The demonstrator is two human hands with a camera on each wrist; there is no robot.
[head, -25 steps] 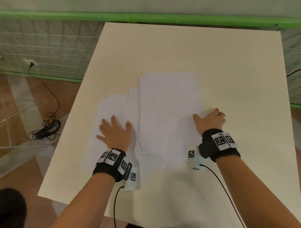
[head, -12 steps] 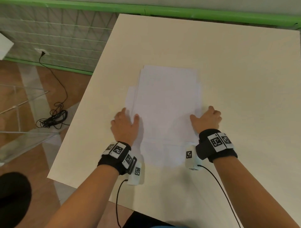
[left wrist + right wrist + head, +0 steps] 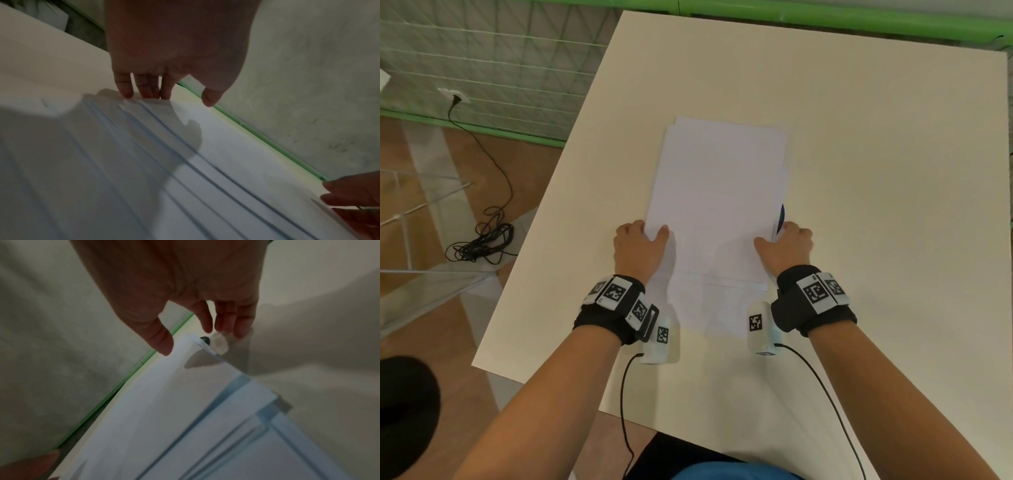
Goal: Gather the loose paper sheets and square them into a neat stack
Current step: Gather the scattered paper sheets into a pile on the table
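**Both hands bracket the pile, edges not yet flush**

Off the tabletop's left edge, on the wooden floor, lies a coiled black cable (image 3: 482,240), well clear of the work. The left hand (image 3: 637,248) rests at the left long edge of the pile of thin white paper sheets (image 3: 719,202). Its fingers (image 3: 141,88) are held close together with their tips touching the edge of the sheets, while the thumb lies on the top sheet. Between the two hands the pile lies on the flat cream tabletop (image 3: 876,171), roughly gathered: sheet edges are staggered at the near end and at the far corners, as the left wrist view's stepped lines show. The right hand (image 3: 786,250) mirrors the left at the right long edge, fingers (image 3: 232,324) loosely curled down beside the edge and thumb on top. Whether they lift any sheet I cannot tell. A small dark object (image 3: 781,217) peeks out just beyond the right fingers; what it is I cannot tell.

The sheets look light, limp and slippery against each other, so they will likely fan or buckle under hard pushing. Best held by both long edges, lifted upright and tapped.
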